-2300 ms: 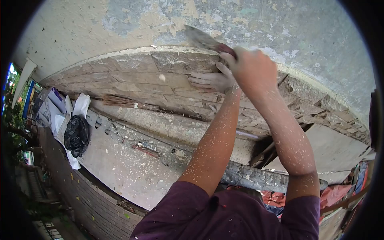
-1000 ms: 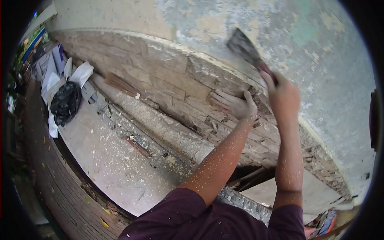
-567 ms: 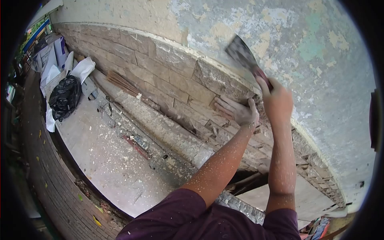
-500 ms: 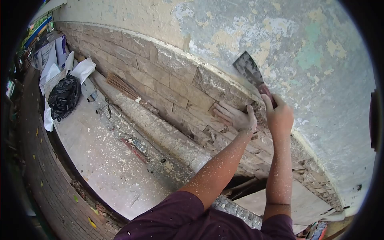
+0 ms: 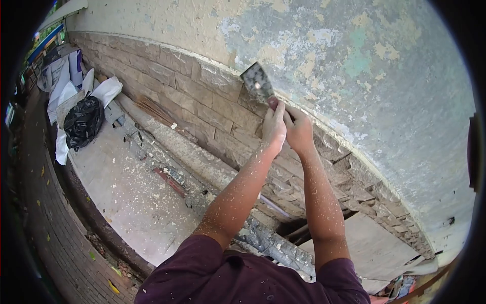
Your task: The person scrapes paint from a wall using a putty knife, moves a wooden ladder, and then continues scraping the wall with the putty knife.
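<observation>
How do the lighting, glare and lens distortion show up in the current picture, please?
Head view: the lens bows the stone strip into an arc, with dark picture corners; head view: soft light on the wall, plus a small bright glint on the scraper; head view: the far left edge, beyond the black bag, is dark, its details hard to tell.

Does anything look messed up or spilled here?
Yes! The wall beside the scraper looks worn, with uneven grey, cream and green patches. Pale flakes are scattered across the slab below, like spilled crumbs, so it looks messy.
</observation>
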`<state>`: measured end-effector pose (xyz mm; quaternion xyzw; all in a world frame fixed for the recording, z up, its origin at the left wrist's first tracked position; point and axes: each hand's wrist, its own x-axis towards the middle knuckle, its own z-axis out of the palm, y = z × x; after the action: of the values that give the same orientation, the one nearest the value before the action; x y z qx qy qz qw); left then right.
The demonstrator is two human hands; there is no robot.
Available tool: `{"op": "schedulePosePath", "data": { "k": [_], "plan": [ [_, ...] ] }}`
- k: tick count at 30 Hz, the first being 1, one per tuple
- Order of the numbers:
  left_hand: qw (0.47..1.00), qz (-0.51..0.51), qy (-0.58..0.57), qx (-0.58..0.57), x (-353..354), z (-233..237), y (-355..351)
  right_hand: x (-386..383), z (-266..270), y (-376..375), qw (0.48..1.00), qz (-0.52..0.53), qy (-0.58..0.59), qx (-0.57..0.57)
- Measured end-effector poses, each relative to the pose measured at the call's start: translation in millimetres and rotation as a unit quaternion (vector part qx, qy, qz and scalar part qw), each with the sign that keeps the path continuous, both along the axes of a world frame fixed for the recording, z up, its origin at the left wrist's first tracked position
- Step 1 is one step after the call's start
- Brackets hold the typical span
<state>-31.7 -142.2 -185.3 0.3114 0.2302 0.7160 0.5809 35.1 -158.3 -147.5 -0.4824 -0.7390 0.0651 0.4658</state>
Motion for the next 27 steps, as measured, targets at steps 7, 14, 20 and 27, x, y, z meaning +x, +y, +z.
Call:
{"op": "schedulePosePath", "data": {
  "k": [7, 14, 20, 27],
  "plan": [
    [0.945, -0.141, -0.24, -0.173, -26, 28, 23, 49, 95, 77, 0.782, -0.425, -0.378, 0.257],
    [0.942, -0.099, -0.239, -0.216, -51, 71, 65, 38, 93, 80, 0.741, -0.477, -0.42, 0.22],
    [0.946, -0.076, -0.234, -0.209, -50, 65, 52, 38, 94, 79, 0.759, -0.447, -0.436, 0.185],
    [0.942, -0.091, -0.248, -0.205, -74, 63, 65, -18, 95, 121, 0.766, -0.233, -0.527, 0.284]
  ]
}}
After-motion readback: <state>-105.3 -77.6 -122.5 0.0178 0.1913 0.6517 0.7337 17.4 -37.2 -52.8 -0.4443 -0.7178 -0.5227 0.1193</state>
